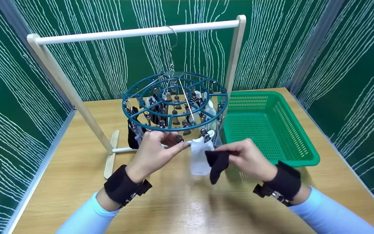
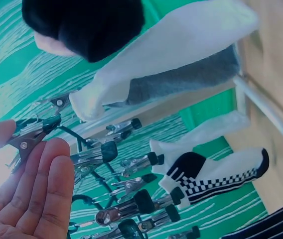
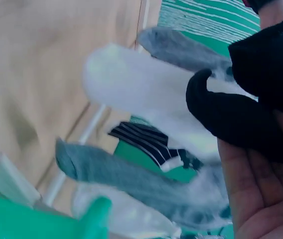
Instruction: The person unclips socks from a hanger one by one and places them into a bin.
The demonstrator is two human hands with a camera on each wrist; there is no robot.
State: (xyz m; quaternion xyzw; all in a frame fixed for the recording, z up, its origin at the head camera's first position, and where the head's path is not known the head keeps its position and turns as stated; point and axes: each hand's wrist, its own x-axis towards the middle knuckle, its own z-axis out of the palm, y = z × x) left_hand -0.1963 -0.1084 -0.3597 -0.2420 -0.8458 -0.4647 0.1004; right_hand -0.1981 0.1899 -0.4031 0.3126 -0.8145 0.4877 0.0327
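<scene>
We had the left grip (image 1: 154,152) pinching a metal clip (image 1: 180,139) under the near rim of the round hanger (image 1: 170,129). Our right grip (image 1: 248,160) held the black sock (image 1: 219,164) between thumb and fingers, lower and to the right of that clip, in front of the white sock (image 1: 200,161). We judged crowding the main risk: the white sock hung so near that the clip could have bitten its cloth too. We could not tell whether the clip was squeezed apart; too small a gap might have caught only an edge and let the black sock drop to the surface (image 1: 180,211). Because one hook (image 1: 175,35) carried the hanger, a hard pull on the rim could have tilted it.
</scene>
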